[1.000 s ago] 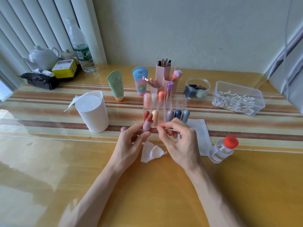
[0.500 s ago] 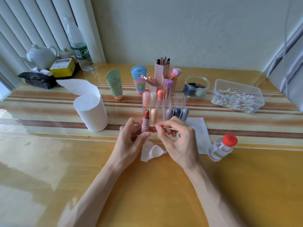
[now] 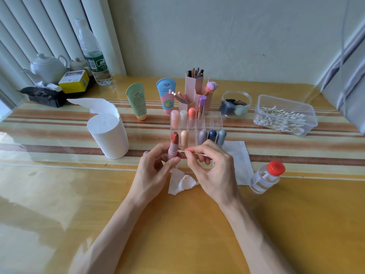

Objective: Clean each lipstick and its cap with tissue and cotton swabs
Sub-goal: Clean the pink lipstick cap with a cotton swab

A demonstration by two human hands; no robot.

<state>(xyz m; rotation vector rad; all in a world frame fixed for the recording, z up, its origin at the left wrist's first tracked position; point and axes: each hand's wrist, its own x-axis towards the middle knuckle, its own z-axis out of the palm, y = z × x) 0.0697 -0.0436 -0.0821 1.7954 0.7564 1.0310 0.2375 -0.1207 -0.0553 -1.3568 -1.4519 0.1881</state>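
No wording could be read with certainty. The water bottle [image 3: 92, 54] carried a green label [image 3: 97, 63] with white Chinese characters, and the blue-and-pink tube [image 3: 166, 97] bore small print above a green cartoon creature, all too blurred to make out. The green tube [image 3: 137, 101], the yellow box [image 3: 74, 81] and the red-capped bottle [image 3: 265, 177] showed fine print, equally illegible.

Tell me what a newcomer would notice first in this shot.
At centre, the left hand holds an uncapped red lipstick upright, and the right hand pinches a swab with its tip at the tube. Just behind stands a clear rack of pastel capped lipsticks, with a white tissue roll to its left and a tub of swabs far right.
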